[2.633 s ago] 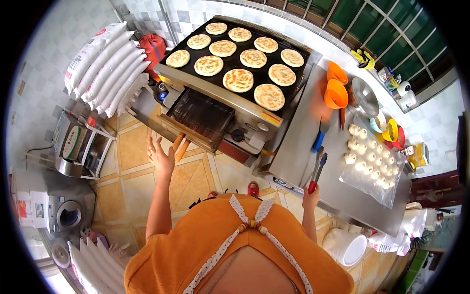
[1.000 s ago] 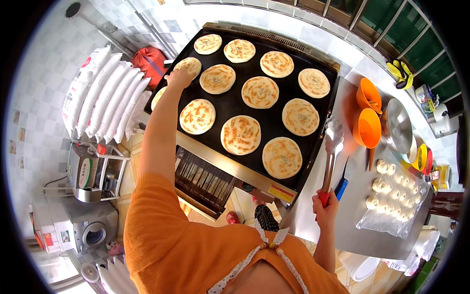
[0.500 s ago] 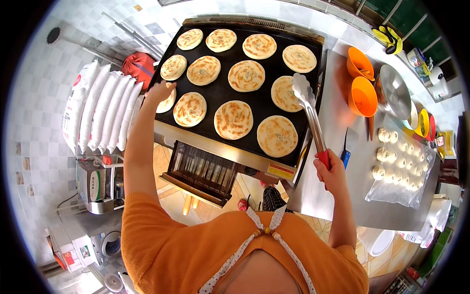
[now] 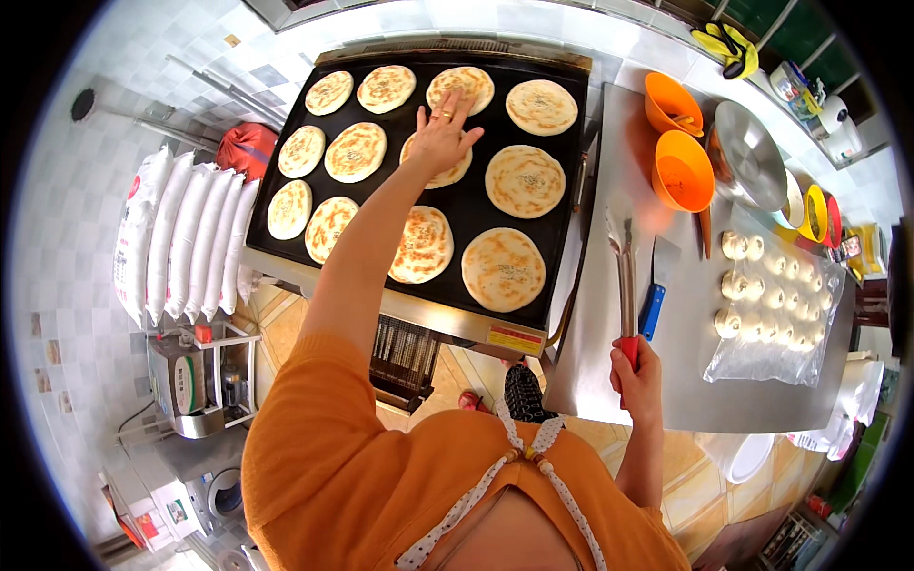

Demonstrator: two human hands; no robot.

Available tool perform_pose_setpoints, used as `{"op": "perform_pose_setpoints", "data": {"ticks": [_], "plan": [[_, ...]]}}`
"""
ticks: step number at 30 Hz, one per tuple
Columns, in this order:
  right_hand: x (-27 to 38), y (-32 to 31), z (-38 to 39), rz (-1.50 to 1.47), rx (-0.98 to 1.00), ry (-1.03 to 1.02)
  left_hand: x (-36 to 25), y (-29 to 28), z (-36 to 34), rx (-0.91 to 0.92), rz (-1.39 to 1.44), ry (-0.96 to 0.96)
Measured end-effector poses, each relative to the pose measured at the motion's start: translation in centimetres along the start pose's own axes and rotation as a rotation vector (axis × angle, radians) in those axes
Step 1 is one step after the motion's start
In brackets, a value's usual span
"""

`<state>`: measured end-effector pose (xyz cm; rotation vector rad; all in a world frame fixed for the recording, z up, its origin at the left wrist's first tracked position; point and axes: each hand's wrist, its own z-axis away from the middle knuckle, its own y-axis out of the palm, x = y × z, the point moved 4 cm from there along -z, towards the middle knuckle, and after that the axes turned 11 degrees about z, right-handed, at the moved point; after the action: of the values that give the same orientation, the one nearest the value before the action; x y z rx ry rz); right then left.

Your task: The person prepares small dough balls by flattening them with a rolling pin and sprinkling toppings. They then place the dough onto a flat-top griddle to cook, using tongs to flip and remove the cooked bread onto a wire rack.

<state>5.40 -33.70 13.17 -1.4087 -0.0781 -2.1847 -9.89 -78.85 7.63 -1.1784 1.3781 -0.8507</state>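
Several round, browned flatbreads (image 4: 526,181) lie in rows on a black griddle (image 4: 471,211). My left hand (image 4: 442,138) reaches across it, open with fingers spread. Its fingertips are over a flatbread (image 4: 476,88) in the far row and appear to rest on it; the palm and wrist partly cover a second flatbread (image 4: 455,173) below. In my right hand (image 4: 642,376), closed round the red handle, is a pair of metal tongs (image 4: 626,290). The tongs point away from me over the steel table (image 4: 590,366), apart from the griddle.
A blue-handled scraper (image 4: 654,300) lies right of the tongs. Farther back stand orange bowls (image 4: 684,171) and a steel basin (image 4: 766,171). Dough pieces (image 4: 773,295) sit on plastic sheeting at the right. White sacks (image 4: 167,238) stand left of the griddle.
My left hand has gone from a flatbread at the griddle's left edge to the far middle. My right hand has drawn the tongs back from over the right-hand flatbreads to the table.
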Motion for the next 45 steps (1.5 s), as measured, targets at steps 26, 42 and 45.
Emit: {"op": "perform_pose_setpoints", "data": {"ticks": [26, 42, 45], "plan": [[-1.3, -4.4, 0.4, -0.088, -0.064, -0.054, -13.8, 4.0, -1.7, 0.048, 0.066, 0.191], [1.8, -2.8, 0.0, 0.003, -0.041, -0.109, -18.7, 1.1, 12.2, 0.194, 0.037, 0.390], [2.4, -1.9, 1.0, 0.000, -0.031, -0.109, -18.7, 1.1, 12.4, 0.176, 0.081, 0.392]]}}
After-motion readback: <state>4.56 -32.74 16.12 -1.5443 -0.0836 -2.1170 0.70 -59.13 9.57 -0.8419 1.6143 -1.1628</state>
